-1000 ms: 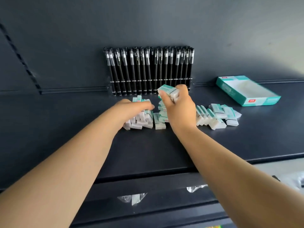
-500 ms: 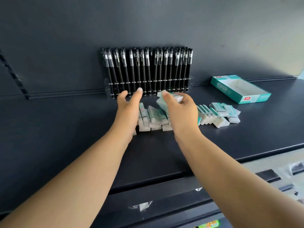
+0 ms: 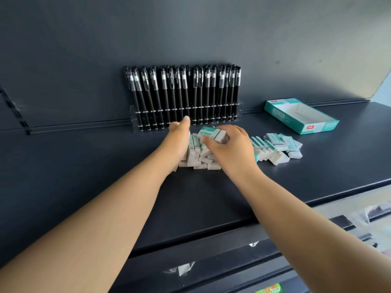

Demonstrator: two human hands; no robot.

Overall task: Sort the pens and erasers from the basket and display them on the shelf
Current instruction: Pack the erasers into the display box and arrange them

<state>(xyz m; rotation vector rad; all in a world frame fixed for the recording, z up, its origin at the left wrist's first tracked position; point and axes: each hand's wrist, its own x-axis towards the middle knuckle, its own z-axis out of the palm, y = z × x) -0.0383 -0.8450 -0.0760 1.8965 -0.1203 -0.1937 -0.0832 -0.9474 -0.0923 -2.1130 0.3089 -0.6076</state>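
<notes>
A row of black pens point(image 3: 184, 98) stands upright in a clear holder against the shelf's back wall. Below it lies a cluster of white erasers with teal sleeves point(image 3: 195, 154) on the dark shelf point(image 3: 84, 166). My left hand point(image 3: 177, 142) presses flat, fingers straight, against the left side of that cluster. My right hand point(image 3: 230, 146) grips one teal-sleeved eraser point(image 3: 211, 134) just above the cluster's top. A second group of erasers point(image 3: 277, 146) lies to the right of my right hand.
An open teal and white cardboard box point(image 3: 300, 115) sits at the back right of the shelf. A lower shelf with plastic-wrapped goods point(image 3: 182, 269) shows beneath the front edge. A slotted upright point(image 3: 12, 106) runs along the far left wall.
My left hand straightened and moved to the left side of the eraser cluster, pressing it together. My right hand lowered its eraser closer to the cluster's top.
</notes>
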